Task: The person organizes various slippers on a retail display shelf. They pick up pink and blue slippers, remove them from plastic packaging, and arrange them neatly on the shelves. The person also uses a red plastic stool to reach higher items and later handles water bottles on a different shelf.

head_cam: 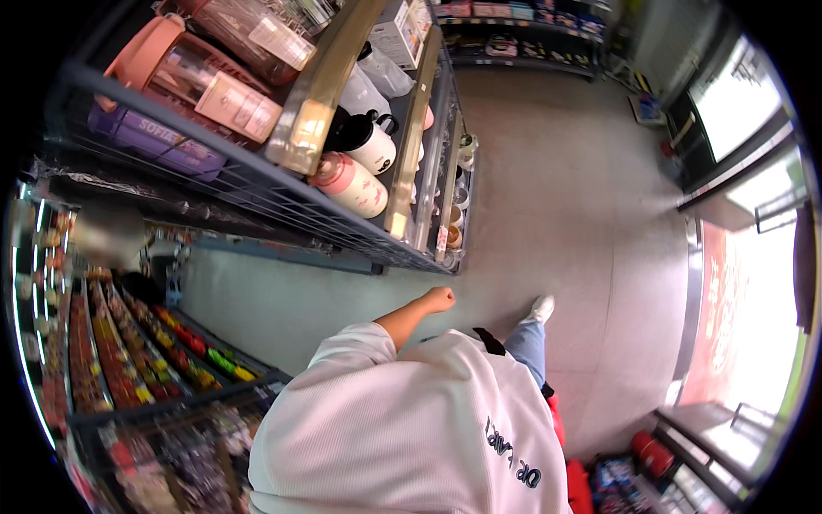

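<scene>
My left hand is curled into a fist in front of my white shirt, with nothing seen in it. It hangs over the floor, just below the near corner of a metal wire shelf rack, and touches nothing. On the rack stand a cream bottle with a pink lid, a white mug with a black lid, a large clear bottle with a pink lid and a purple box. My right hand is out of view. On that side are my jeans leg, a white shoe and something red.
Packaged goods fill slanted shelves at the left, where a partly hidden person appears beyond. Low shelves stand at the far end. A glass doorway is at the right. A red cylinder lies near goods at lower right.
</scene>
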The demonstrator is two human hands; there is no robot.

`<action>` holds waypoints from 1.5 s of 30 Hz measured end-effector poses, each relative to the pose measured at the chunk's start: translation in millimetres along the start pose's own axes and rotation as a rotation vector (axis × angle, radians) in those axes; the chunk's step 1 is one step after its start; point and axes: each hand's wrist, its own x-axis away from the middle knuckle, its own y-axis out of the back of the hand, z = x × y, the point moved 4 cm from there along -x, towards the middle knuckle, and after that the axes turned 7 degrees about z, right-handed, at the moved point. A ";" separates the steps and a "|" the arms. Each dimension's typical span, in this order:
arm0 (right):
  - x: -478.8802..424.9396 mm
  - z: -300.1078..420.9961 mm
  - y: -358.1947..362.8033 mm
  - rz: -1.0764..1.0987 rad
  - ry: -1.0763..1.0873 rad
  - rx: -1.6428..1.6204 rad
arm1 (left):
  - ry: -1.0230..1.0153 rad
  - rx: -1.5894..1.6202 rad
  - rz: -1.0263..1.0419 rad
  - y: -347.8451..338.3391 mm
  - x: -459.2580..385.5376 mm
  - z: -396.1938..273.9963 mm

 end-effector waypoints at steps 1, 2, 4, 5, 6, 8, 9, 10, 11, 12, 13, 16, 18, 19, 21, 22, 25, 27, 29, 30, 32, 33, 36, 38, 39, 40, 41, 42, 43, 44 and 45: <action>-24.5 31.4 13.2 0.009 -0.014 -0.012 | 0.038 -0.033 -0.002 -3.5 -9.6 -4.7; -43.5 59.8 34.2 0.008 -0.041 -0.030 | 0.079 -0.063 -0.004 -6.5 -20.1 -9.5; -89.4 131.1 79.5 -0.019 -0.080 -0.047 | 0.211 -0.047 -0.004 -10.8 -24.4 -23.5; -110.0 172.8 101.0 -0.035 -0.055 -0.016 | 0.284 -0.045 -0.001 -13.0 -22.2 -29.8; -120.6 224.5 108.8 -0.046 -0.012 0.033 | 0.296 -0.021 -0.061 -11.9 -26.8 -38.8; -127.6 362.7 131.9 -0.062 0.199 0.384 | 0.327 0.023 -0.176 -12.2 -27.8 -55.7; -119.0 445.4 136.1 -0.095 0.312 0.566 | 0.318 0.060 -0.273 -15.8 -22.4 -66.4; -131.9 498.2 145.7 -0.164 0.445 0.464 | 0.284 0.093 -0.356 -12.2 -24.6 -83.3; -132.5 559.5 136.3 -0.151 0.490 0.474 | 0.264 0.119 -0.461 -7.6 -26.4 -96.1; -133.3 612.7 122.7 -0.164 0.503 0.447 | 0.284 0.136 -0.455 -4.2 -29.5 -106.4; -133.5 659.6 106.7 -0.116 0.520 0.421 | 0.299 0.152 -0.447 -4.5 -30.7 -111.3; -136.2 750.2 27.3 0.065 0.612 0.378 | 0.445 0.131 -0.449 -2.5 -37.5 -117.9; -134.7 778.8 -39.5 0.106 0.682 0.504 | 0.514 0.078 -0.213 -20.4 -59.8 -84.0; -128.3 791.5 -72.2 0.218 0.975 0.712 | 0.596 0.139 -0.163 -19.8 -65.7 -77.3; -86.4 792.5 -137.2 0.278 1.130 0.819 | 0.770 0.273 -0.111 -40.7 -61.9 -62.3; -67.9 789.3 -157.4 0.125 1.314 0.922 | 0.840 0.327 -0.102 -53.7 -64.5 -55.1; -105.9 776.2 -169.6 0.276 1.172 0.799 | 0.771 0.279 -0.084 -14.9 -97.6 -68.3; -119.3 750.2 -163.9 0.430 0.957 0.739 | 0.702 0.325 -0.164 4.5 -119.7 -71.6; -135.0 758.3 -161.5 0.396 0.861 0.912 | 0.597 0.461 -0.344 46.5 -141.0 -91.5; -141.8 767.5 -158.7 0.360 0.818 0.997 | 0.514 0.507 -0.482 70.9 -149.6 -109.0; -148.4 810.8 -171.6 0.318 0.786 1.137 | 0.436 0.577 -0.735 113.8 -161.7 -130.4; -148.4 841.4 -184.9 0.306 0.784 1.202 | 0.441 0.607 -0.832 123.3 -167.2 -137.4; -149.8 947.5 -247.7 0.289 0.860 1.346 | 0.498 0.642 -1.010 118.8 -173.5 -168.6; -143.9 1017.6 -312.7 0.344 0.959 1.432 | 0.614 0.595 -1.096 83.0 -174.7 -171.1; -143.2 1050.0 -345.4 0.369 1.016 1.451 | 0.749 0.708 -0.921 70.7 -180.0 -178.7; -146.1 1076.7 -376.8 0.393 1.057 1.480 | 0.876 0.820 -0.729 56.2 -179.6 -191.2; -146.7 1098.6 -414.9 0.441 1.110 1.541 | 0.947 0.961 -0.600 14.9 -182.7 -201.8; -147.6 1114.5 -460.3 0.498 1.169 1.604 | 1.005 1.112 -0.474 -30.2 -190.4 -217.1; -155.4 1147.1 -500.7 0.512 1.295 1.620 | 1.045 1.325 -0.455 -44.6 -201.3 -245.1; -154.6 1178.6 -543.1 0.535 1.429 1.618 | 1.092 1.465 -0.534 -53.8 -210.2 -269.3; -155.0 1214.8 -598.8 0.548 1.656 1.698 | 1.082 1.603 -0.530 -88.7 -235.6 -293.8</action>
